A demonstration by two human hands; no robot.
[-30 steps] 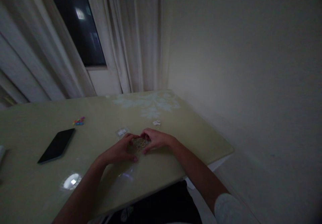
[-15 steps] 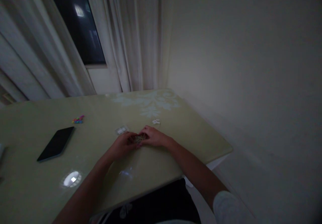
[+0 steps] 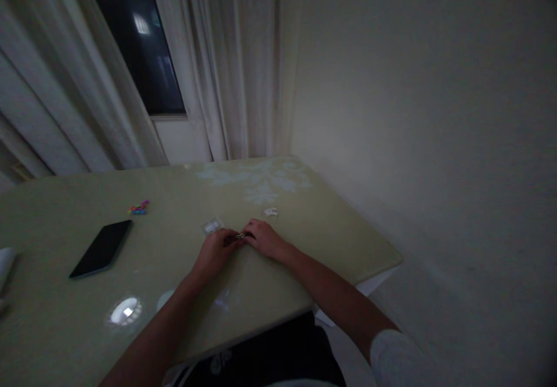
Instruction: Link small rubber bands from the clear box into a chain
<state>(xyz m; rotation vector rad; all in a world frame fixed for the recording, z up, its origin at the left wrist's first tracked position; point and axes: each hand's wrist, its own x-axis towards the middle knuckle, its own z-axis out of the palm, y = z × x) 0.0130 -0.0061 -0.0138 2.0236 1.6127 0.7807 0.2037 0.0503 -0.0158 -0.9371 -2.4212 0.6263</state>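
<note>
My left hand (image 3: 217, 246) and my right hand (image 3: 261, 237) meet over the table (image 3: 278, 282), fingertips almost touching. Between them sits a gathered clump of small pale ring-like pieces (image 3: 240, 236), too small to name more exactly. Both hands have their fingers closed in on the clump from either side, covering most of it. Just beyond my left hand lies a small clear packet (image 3: 213, 225) with something white in it. A few small white pieces (image 3: 270, 212) rest past my right hand.
A black tablet (image 3: 101, 249) lies to the left, with several small brightly coloured pieces (image 3: 139, 208) behind it. Part of a white object (image 3: 5, 264) shows at the left edge. The wall (image 3: 391, 143) runs along the table's right side; curtains (image 3: 243, 73) hang behind.
Both hands have drawn together, from cupped wide around the spread ring-like pieces to closed in on them. The pieces are now squeezed into a tighter clump and show less.
</note>
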